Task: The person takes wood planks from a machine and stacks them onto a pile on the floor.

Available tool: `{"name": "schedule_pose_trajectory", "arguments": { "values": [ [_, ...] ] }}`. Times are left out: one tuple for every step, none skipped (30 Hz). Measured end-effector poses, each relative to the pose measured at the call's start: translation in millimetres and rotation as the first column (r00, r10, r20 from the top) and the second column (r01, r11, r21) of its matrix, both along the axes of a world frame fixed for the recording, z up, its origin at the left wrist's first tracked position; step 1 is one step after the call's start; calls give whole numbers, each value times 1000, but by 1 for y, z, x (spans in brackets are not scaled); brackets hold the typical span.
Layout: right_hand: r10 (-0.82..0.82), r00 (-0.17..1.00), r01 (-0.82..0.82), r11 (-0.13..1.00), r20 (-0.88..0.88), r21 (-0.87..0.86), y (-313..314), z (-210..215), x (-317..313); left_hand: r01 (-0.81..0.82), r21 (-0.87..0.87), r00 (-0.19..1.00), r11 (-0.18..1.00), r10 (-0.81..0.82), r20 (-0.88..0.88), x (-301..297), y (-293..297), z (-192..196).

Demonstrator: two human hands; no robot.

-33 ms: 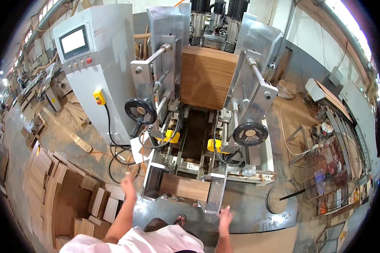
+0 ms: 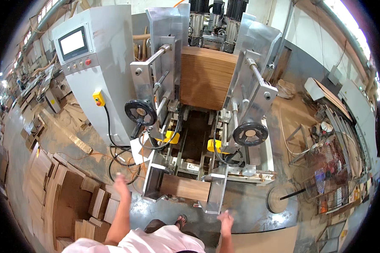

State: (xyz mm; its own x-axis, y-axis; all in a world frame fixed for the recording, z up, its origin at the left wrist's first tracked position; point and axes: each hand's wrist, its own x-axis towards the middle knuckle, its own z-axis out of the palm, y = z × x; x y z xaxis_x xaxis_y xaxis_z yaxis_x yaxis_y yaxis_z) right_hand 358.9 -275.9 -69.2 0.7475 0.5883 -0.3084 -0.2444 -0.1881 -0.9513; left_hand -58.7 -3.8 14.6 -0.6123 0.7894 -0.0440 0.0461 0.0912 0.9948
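Note:
My left hand [image 2: 120,184] is raised in the air to the left of the machine's front end, above the pile of boards, with nothing in it. My right hand [image 2: 226,219] hangs near the lower right corner of the metal infeed bracket, apart from it and empty, its fingers loosely bent. Between the hands, a wooden board [image 2: 185,187] lies across the bracket's two grey metal side plates [image 2: 215,195]. Farther in, a tall stack of brown wooden boards [image 2: 207,79] stands between the machine's upright metal guides [image 2: 164,71].
Black handwheels [image 2: 140,112] [image 2: 250,133] jut from both guides. A grey control cabinet [image 2: 98,76] stands left. Wooden boards [image 2: 74,202] are piled at lower left, beside cables [image 2: 114,166] on the floor. A fan [image 2: 325,170] stands right. A flat panel [image 2: 261,242] lies near my right forearm.
My left hand has shifted a little left and down, away from the bracket. My right hand has dropped slightly, and its fingers have turned. The machine and boards look the same.

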Motion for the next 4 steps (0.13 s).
{"name": "schedule_pose_trajectory", "arguments": {
  "values": [
    [191,981,-177,953,33,-248,-25,-5,2,-121,-65,992,991,117,-52,-31,7,32],
    [248,968,-241,959,36,-147,-58,-34,0,-173,63,984,983,170,48,-57,16,55],
    [435,897,-372,842,83,-390,-83,-43,-8,-222,219,973,950,199,120,-88,22,86],
    [458,882,-466,807,-115,-364,-117,-50,-11,-191,201,978,961,169,119,-133,-15,72]
  ]
}}
